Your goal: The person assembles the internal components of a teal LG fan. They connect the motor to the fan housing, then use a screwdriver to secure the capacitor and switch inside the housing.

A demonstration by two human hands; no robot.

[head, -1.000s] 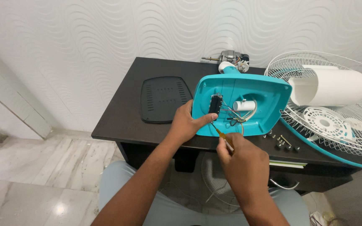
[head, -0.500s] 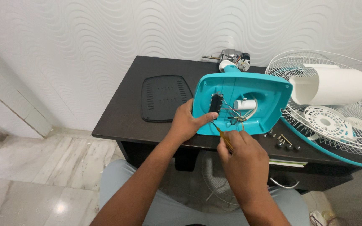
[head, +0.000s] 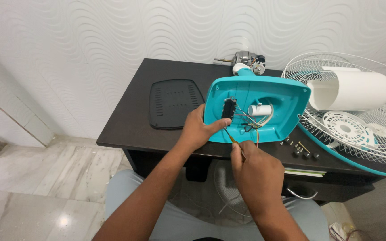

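Observation:
A teal fan base (head: pixel 287 96) lies upside down and opened on the dark table (head: pixel 130 120), showing a black switch block (head: pixel 228 108), a white cylinder part (head: pixel 261 110) and several wires (head: pixel 248 125). My left hand (head: pixel 197 129) grips the base's near left edge, thumb on the rim by the switch block. My right hand (head: pixel 255 172) holds a thin yellow-handled screwdriver (head: pixel 231 138), its tip pointing up towards the switch block.
A black vented bottom cover (head: pixel 175 102) lies left of the base. The fan motor (head: pixel 244 58) sits at the table's back. White wire fan guards (head: pixel 358 129), a white cylinder (head: pixel 354 91) and loose screws (head: pixel 300 149) lie to the right. My lap is below the table.
Both hands stay almost still at the base; the screwdriver tip shifts only slightly near the switch block.

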